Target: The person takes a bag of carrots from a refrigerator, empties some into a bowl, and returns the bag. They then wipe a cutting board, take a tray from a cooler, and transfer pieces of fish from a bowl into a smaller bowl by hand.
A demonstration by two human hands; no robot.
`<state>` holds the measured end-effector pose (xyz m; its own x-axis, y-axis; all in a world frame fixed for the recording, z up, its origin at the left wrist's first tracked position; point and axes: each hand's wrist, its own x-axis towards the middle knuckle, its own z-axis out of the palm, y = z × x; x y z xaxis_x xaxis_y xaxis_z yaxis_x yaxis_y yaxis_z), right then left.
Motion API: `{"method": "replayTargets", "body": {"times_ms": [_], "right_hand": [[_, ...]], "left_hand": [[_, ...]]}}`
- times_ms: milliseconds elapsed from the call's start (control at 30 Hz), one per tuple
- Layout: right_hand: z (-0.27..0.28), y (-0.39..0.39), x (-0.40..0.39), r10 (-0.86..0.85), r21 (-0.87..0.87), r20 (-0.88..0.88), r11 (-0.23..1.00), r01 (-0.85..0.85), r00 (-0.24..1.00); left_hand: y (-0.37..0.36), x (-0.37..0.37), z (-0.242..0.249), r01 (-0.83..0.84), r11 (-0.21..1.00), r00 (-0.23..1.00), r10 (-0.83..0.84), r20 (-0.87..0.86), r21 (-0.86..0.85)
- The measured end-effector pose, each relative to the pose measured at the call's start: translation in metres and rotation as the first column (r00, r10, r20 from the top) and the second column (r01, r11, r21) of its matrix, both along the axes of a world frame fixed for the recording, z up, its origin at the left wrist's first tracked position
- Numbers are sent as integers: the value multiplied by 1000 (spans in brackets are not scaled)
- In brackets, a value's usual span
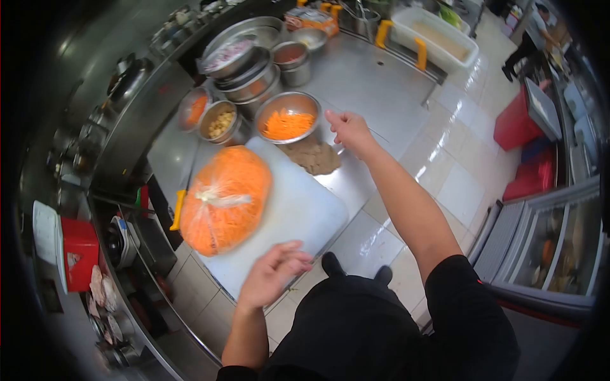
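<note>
My left hand (274,273) hovers over the near edge of the white cutting board (311,200), fingers loosely bent and apart, holding nothing. A knotted clear plastic bag of shredded carrot (225,203) lies on the board's left side, away from that hand. To the right of a steel bowl (318,108) is my right hand (351,132), slightly blurred, its fingers partly curled and a gap showing between them; I see nothing in it. Orange carrot strips (287,124) fill the bowl's bottom. A crumpled brown cloth (314,157) rests between the bowl and the board.
Steel pots (251,86) and bowls of chopped food stand at the back left. A yellow handle (178,211) sticks out beside the bag. Further off is a white tub (467,60). Red bins (515,120) and a glass-topped fridge (553,244) line the right; a person (534,38) stands beyond.
</note>
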<state>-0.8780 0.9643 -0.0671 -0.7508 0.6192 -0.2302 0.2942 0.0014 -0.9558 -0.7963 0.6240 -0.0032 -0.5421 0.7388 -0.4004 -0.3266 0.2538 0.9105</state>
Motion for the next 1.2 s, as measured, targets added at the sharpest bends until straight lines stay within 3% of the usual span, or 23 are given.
{"method": "replayTargets", "body": {"times_ms": [100, 200, 300, 400, 500, 567, 733, 867, 967, 1033, 1133, 1200], "right_hand": [[12, 27, 72, 168, -264, -237, 937, -229, 957], [-24, 59, 164, 409, -394, -397, 733, -555, 822], [-118, 82, 241, 288, -632, -246, 676, -379, 925], [-250, 80, 318, -135, -887, 130, 427, 176, 982], [-349, 59, 409, -247, -756, 511, 327, 567, 823], [-394, 45, 472, -213, -705, 606, 302, 642, 766], [-443, 22, 560, -215, -632, 706, 237, 738, 675], [-476, 10, 579, -215, -618, 719, 235, 750, 660], [-513, -1, 578, -241, -653, 694, 183, 735, 678], [-530, -7, 569, -253, -679, 676, 150, 719, 692], [-545, -15, 534, -205, -707, 641, 216, 673, 740], [-551, -26, 499, -160, -701, 598, 371, 609, 786]], "left_hand": [[36, 36, -24, 288, 952, 956, -292, -23, -100], [56, 62, -79, 387, 860, 906, -421, -35, -332], [46, 90, -190, 300, 764, 917, -395, -47, -571], [24, 120, -284, 237, 618, 965, -242, 105, -750], [48, 141, -321, 205, 614, 971, -30, 238, -762], [68, 145, -350, 164, 632, 943, 124, 307, -757], [104, 108, -470, -44, 633, 918, 332, 219, -773], [142, 66, -528, -388, 614, 746, 647, 157, -687], [182, 36, -539, -595, 418, 568, 823, 9, -687], [177, 1, -563, -613, 393, 506, 862, 42, -685], [162, -33, -594, -603, 398, 525, 850, 32, -691], [142, -37, -625, -613, 436, 524, 848, 74, -658]]}}
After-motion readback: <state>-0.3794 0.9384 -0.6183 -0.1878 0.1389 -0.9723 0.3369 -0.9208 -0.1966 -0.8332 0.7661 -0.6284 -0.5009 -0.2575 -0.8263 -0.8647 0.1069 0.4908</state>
